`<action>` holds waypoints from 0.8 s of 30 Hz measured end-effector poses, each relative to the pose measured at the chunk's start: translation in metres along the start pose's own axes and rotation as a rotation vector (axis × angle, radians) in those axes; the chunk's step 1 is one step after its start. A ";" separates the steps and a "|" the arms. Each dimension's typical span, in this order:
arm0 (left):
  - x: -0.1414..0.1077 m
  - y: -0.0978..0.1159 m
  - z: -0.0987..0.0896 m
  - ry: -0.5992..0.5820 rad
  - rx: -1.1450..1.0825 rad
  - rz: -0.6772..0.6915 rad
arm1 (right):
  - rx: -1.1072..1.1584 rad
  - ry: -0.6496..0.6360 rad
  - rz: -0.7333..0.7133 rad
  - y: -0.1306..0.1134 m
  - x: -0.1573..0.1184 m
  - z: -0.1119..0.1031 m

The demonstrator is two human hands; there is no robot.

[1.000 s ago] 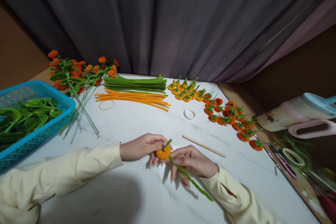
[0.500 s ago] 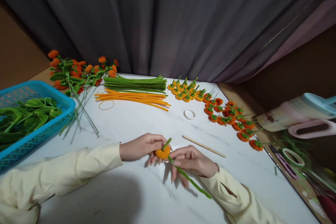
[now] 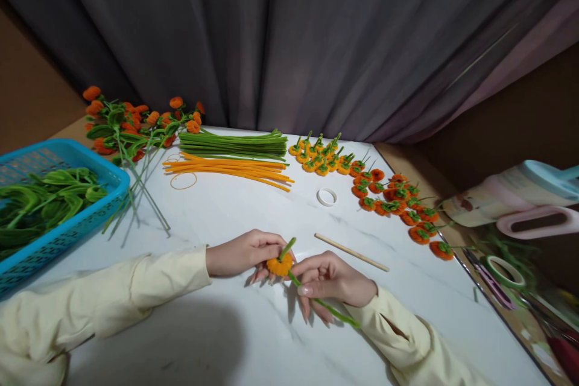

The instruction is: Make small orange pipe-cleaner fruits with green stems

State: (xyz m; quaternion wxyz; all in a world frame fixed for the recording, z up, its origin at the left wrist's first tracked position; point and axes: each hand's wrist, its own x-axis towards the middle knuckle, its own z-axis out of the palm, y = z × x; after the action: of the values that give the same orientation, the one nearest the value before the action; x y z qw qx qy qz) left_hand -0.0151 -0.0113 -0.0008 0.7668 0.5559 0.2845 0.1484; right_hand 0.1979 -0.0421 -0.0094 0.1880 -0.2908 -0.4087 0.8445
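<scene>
Between the fingers of my left hand (image 3: 248, 255) is an orange-yellow pipe-cleaner pumpkin (image 3: 279, 265) with a short green stub sticking up from its top. My right hand (image 3: 332, 280) pinches a long green pipe cleaner (image 3: 337, 313) between thumb and fingers. One end of that green strand meets the pumpkin at its lower right; how it is joined there cannot be made out. Its free end trails toward my right cuff. A thin wooden stick (image 3: 351, 252) lies on the table just beyond my right hand.
Behind lie green pipe cleaners (image 3: 233, 145), orange pipe cleaners (image 3: 226, 167) and a white tape roll (image 3: 326, 196). Yellow pumpkins (image 3: 322, 163) and orange pumpkins (image 3: 398, 193) stand back right. A blue basket (image 3: 122, 184) of leaves is left, near orange flowers (image 3: 131, 120). A tumbler (image 3: 488, 199) lies right.
The green strand's free end has swung up a little, and my right thumb and fingers have shifted along it. The pumpkin has moved very slightly left in my left hand.
</scene>
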 end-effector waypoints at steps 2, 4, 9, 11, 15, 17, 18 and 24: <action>-0.001 0.001 0.000 -0.011 0.008 -0.011 | -0.007 0.011 -0.007 0.003 0.000 -0.001; -0.001 0.001 0.000 -0.017 0.009 -0.018 | -0.005 0.017 -0.019 0.005 0.000 -0.001; -0.001 0.000 0.000 0.009 0.004 -0.001 | 0.024 0.021 -0.035 0.006 0.001 -0.002; 0.000 0.000 -0.001 0.039 -0.008 0.011 | 0.046 0.003 -0.032 0.003 0.002 -0.001; 0.002 0.000 -0.005 0.142 -0.111 0.032 | 0.057 -0.031 -0.011 -0.003 0.002 0.000; 0.003 0.000 -0.007 0.172 -0.175 0.031 | 0.043 -0.036 0.002 -0.006 0.002 0.000; 0.003 0.000 -0.007 0.177 -0.195 0.030 | 0.032 -0.036 0.008 -0.006 0.002 0.001; 0.003 0.002 -0.007 0.192 -0.219 0.020 | -0.002 -0.056 0.020 -0.008 0.002 0.001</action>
State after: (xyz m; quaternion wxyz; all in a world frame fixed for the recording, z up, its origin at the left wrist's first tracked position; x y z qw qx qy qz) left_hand -0.0170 -0.0035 -0.0016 0.7907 0.4550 0.3329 0.2387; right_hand 0.1962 -0.0369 -0.0036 0.1675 -0.2711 -0.4117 0.8538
